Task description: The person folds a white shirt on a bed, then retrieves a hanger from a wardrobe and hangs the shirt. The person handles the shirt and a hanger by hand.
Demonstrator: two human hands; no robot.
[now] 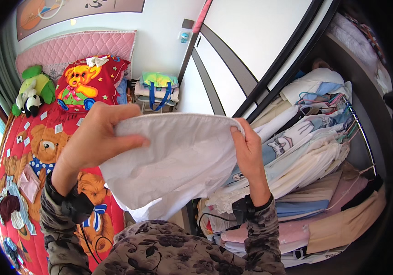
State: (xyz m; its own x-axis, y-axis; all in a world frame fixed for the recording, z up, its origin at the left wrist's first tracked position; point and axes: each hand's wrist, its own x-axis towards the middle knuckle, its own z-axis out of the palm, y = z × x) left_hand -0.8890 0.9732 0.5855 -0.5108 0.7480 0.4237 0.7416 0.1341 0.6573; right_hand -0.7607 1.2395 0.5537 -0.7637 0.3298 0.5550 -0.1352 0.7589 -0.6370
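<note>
A white cloth garment (179, 154) is stretched between my two hands, its hemmed edge running along the top. My left hand (103, 134) pinches that edge at its left end, thumb in front and fingers behind. At the other end, my right hand (249, 147) grips the corner of the hem between thumb and fingers. Below the hem the fabric hangs in loose folds down to near my waist. Which kind of garment it is, I cannot tell.
To the right, an open wardrobe holds several garments (310, 147) on hangers along a metal rail (361, 130). A red bear-print bed (62, 141) lies left, with a red pillow (82, 84), plush toys (36, 87) and small clothes (15, 209). Bags (156, 89) rest by the sliding door (224, 58).
</note>
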